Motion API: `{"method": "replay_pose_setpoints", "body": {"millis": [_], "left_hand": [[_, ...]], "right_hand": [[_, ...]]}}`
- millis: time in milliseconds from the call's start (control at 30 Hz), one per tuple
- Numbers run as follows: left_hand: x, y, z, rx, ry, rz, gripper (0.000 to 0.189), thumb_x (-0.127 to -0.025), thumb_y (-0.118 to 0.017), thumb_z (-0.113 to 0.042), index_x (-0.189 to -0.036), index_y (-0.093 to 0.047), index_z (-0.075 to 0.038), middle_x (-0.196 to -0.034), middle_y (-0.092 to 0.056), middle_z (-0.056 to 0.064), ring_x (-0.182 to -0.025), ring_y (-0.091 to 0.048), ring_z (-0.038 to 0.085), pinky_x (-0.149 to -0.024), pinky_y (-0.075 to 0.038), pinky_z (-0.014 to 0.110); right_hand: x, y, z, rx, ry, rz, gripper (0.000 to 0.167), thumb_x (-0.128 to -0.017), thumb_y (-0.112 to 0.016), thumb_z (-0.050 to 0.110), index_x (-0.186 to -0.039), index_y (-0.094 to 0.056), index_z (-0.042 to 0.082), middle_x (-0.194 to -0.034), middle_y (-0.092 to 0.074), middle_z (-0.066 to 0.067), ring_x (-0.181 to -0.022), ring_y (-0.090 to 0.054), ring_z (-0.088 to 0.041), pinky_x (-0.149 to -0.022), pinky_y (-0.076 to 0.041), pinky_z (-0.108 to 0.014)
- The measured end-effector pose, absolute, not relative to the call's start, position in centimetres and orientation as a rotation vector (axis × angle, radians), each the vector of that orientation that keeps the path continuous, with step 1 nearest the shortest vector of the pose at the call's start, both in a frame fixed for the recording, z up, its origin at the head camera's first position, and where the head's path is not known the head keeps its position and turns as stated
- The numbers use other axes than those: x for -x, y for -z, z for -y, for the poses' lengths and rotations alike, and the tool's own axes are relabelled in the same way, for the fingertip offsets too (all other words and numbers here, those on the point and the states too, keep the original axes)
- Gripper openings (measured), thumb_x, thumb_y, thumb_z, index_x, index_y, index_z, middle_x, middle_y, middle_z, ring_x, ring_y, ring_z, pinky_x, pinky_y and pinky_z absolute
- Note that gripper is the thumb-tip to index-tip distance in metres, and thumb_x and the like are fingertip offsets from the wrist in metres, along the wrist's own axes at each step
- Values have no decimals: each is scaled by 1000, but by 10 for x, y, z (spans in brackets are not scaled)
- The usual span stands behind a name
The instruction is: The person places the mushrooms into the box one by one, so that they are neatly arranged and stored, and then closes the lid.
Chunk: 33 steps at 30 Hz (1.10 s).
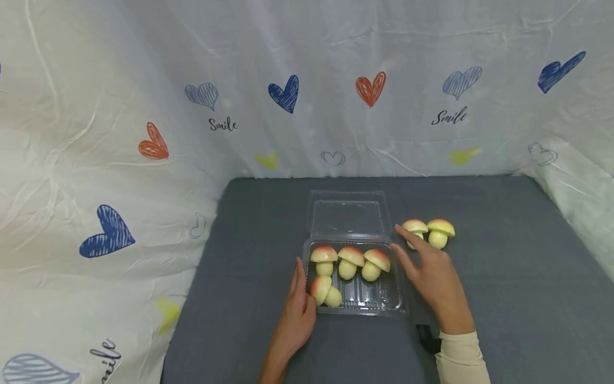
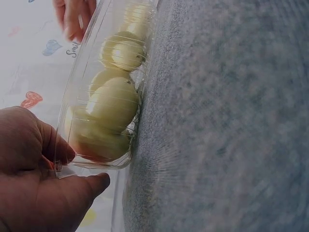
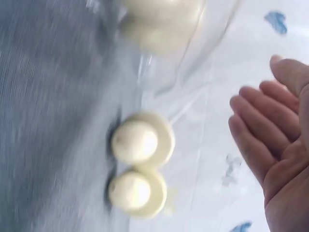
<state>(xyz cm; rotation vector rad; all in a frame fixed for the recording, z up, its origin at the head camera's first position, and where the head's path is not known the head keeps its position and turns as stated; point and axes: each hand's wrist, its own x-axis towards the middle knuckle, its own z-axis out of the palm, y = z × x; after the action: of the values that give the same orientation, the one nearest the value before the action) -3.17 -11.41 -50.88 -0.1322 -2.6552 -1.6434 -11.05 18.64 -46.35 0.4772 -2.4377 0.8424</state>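
A clear plastic clamshell box [image 1: 355, 309] lies with its lid [image 1: 347, 216] folded back. Toy mushrooms with red-and-yellow caps are inside: three stand along the back, and one mushroom [image 1: 326, 292] lies tilted at the front left. My left hand [image 1: 295, 317] holds the box by its left side; in the left wrist view the thumb and a finger pinch its rim at the corner. Over the box's right edge hovers my right hand [image 1: 434, 274], holding nothing, fingers spread. Just beyond its fingertips two more mushrooms [image 1: 438, 234] stand side by side on the table.
A dark grey cloth covers the table [image 1: 518, 298]. White curtains [image 1: 326, 42] printed with hearts hang behind it and along both sides. A black object [image 1: 426, 338] shows beside my right sleeve [image 1: 462, 357].
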Motion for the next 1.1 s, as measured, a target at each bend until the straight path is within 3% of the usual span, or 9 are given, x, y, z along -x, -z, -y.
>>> {"method": "replay_pose_setpoints", "body": {"millis": [67,200,267,333,433,500,600,900,1100], "left_hand": [[31,510,114,132,1644,2662,81,-102,-43,5,-171,-2,-8,-178,-4,10,-139,-42,24,-105,-31,30],[30,511,114,134,1651,2662,81,-102,-43,5,-170,-2,-8,-178,-4,11,-136,-44,26,-105,-33,33],[30,510,114,136,1651,2662,81,-102,-43,6,-170,-2,-8,-178,-4,11,-124,-51,27,-105,-34,34],[31,510,113,136,1648,2658,81,-102,-43,6,-170,-2,-8,-178,-4,11,-131,-47,25,-105,-33,33],[32,509,113,135,1639,2655,81,-102,-43,6,-171,-3,-8,-178,-5,11,-136,-46,23,-107,-32,31],[32,508,113,135,1644,2646,80,-102,-43,6,-171,-4,-7,-178,-5,11,-148,-34,21,-109,-30,28],[32,507,113,137,1655,2633,81,-101,-43,6,-170,-4,-7,-178,-5,11,-154,-28,20,-113,-27,26],[31,510,114,149,1626,2653,81,-101,-44,6,-170,-4,-7,-177,-6,14,-143,-39,26,-107,-31,29],[31,510,115,136,1636,2666,82,-102,-44,6,-170,-2,-9,-177,-5,14,-142,-38,25,-105,-30,29]], "right_hand": [[110,465,-197,-384,-850,2450,54,-95,-80,15,-147,-64,15,-124,-75,-19,-71,-70,-38,-72,-53,-59],[109,469,-216,-226,-858,2485,59,-97,-78,16,-152,-59,12,-132,-69,-26,-77,-70,-49,-74,-51,-65],[109,469,-224,-157,-853,2511,59,-98,-77,18,-154,-56,11,-133,-67,-30,-80,-68,-54,-75,-50,-67],[110,470,-231,-104,-856,2533,62,-99,-76,20,-155,-54,9,-134,-64,-33,-92,-67,-59,-79,-49,-70],[112,469,-239,-60,-840,2569,67,-99,-76,22,-158,-49,7,-134,-61,-39,-95,-64,-62,-79,-48,-71],[112,469,-243,-50,-838,2592,71,-100,-76,23,-161,-45,6,-136,-58,-41,-99,-63,-64,-81,-47,-72],[114,468,-248,-44,-829,2644,76,-101,-75,26,-164,-38,5,-138,-56,-43,-101,-61,-64,-80,-46,-72],[122,471,-258,-41,-837,2763,85,-101,-75,25,-166,-27,1,-151,-45,-41,-115,-56,-65,-86,-45,-73],[130,477,-260,-74,-829,2799,91,-99,-78,25,-166,-23,-3,-153,-41,-43,-111,-55,-68,-83,-45,-73]]}}
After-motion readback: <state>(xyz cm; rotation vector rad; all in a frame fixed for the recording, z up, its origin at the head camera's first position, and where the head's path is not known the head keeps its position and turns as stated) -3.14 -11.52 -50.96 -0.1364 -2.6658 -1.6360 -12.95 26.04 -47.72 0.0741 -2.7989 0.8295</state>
